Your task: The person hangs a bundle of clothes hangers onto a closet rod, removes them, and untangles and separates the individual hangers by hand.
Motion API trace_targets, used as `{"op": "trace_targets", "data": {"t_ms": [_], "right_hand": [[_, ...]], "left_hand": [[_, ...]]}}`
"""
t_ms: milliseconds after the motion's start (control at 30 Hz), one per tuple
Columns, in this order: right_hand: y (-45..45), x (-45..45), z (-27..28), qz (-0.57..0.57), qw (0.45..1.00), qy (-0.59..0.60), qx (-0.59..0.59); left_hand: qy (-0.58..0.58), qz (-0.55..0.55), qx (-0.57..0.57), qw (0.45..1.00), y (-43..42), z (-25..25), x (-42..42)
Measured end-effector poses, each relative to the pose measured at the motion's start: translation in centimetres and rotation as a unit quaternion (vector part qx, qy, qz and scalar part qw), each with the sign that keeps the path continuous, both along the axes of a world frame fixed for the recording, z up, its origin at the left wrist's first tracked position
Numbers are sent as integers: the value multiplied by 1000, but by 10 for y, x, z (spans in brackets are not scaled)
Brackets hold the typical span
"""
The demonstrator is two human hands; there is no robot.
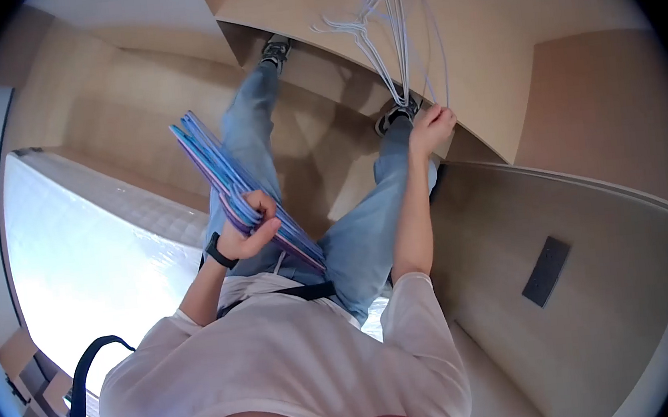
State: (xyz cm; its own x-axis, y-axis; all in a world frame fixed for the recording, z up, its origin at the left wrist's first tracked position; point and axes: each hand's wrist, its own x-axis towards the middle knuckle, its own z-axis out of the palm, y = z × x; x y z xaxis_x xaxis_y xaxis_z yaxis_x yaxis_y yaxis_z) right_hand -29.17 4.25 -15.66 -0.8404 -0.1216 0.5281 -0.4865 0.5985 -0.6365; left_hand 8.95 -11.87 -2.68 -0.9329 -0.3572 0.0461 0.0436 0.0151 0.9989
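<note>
My left hand (248,223) is closed around a bundle of blue and purple clothes hangers (209,160), gripping them by their hooks. The bundle slants across my lap, over the jeans. My right hand (432,128) reaches forward to the edge of the wooden board, fingers pinched on the near end of a thin pale hanger (444,61). Just left of it, several white wire hangers (399,37) lie together on the board, their near ends close to my fingers. A dark band is on my left wrist.
The pale wooden board (480,58) spans the front, with both shoes near its front edge. A plastic-wrapped mattress (87,232) stands at left. On the right is a grey-brown panel (591,208) bearing a dark rectangular plate (546,271). A black strap (86,385) hangs at lower left.
</note>
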Motion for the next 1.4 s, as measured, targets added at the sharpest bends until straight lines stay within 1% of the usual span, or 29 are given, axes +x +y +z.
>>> {"op": "trace_targets", "data": {"t_ms": [33, 100, 133, 167, 200, 233, 267, 300, 367, 433, 533, 667, 700, 767, 800, 833, 867, 900, 967, 1000, 1100, 1200, 1233, 1300, 1400], "right_hand": [[1, 14, 12, -3, 998, 51, -41], [11, 57, 29, 38, 997, 24, -60], [21, 81, 31, 58, 996, 8, -68], [32, 106, 25, 77, 996, 10, -47], [43, 136, 25, 109, 992, -15, -54], [51, 169, 28, 140, 987, -37, -63], [62, 203, 26, 154, 974, -133, -101], [76, 235, 23, 170, 950, -226, -135], [97, 284, 21, 238, 912, -285, -174], [108, 312, 43, 303, 885, -338, -102], [111, 314, 51, 377, 874, -300, -66], [112, 301, 58, 390, 857, -332, -55], [110, 298, 58, 382, 860, -335, -52], [109, 300, 58, 366, 862, -350, -41], [106, 299, 58, 372, 853, -363, -38], [102, 297, 57, 377, 846, -374, -36], [99, 293, 58, 381, 841, -384, -35], [98, 287, 61, 400, 837, -373, 11], [83, 279, 80, 408, 887, -204, 67], [74, 277, 92, 402, 902, -122, 97], [49, 277, 122, 456, 870, -156, 105], [17, 301, 124, 515, 831, -190, 90], [12, 310, 115, 517, 815, -235, 115], [5, 324, 93, 519, 777, -316, 165], [5, 332, 100, 500, 799, -276, 187]], "left_hand": [[-4, 1, -24, 1000, 2, 4, 5], [41, -17, 86, 995, 8, 12, 3], [74, -53, 43, 995, 2, 12, 0], [60, -41, 64, 995, 4, 15, 1], [52, -34, 33, 998, 3, 17, 2], [60, 5, -12, 998, 6, 17, 2], [71, 42, -57, 995, 5, 17, 1], [79, 55, -84, 992, 4, 17, 2], [99, 79, -137, 982, 1, 16, 2], [90, 62, -122, 986, -2, 16, 5], [102, 28, -77, 991, 2, 25, 5], [149, 9, 0, 989, 3, 31, 16], [166, 23, 27, 986, 3, 41, 19], [198, 7, -15, 980, -7, 48, 24], [212, 0, -37, 977, -13, 51, 28], [209, -36, -36, 977, -16, 54, 32], [186, -47, 4, 981, -16, 55, 36], [164, -60, 44, 984, -11, 55, 40], [135, -70, 126, 980, -2, 55, 41], [145, -65, 114, 981, -3, 51, 39], [171, -42, 98, 979, 0, 33, 32], [169, -40, 127, 977, 10, 28, 35], [131, -25, 118, 984, 14, 28, 37], [100, -30, -8, 994, 16, 34, 36], [114, -33, -160, 980, 11, 60, 22]]}}
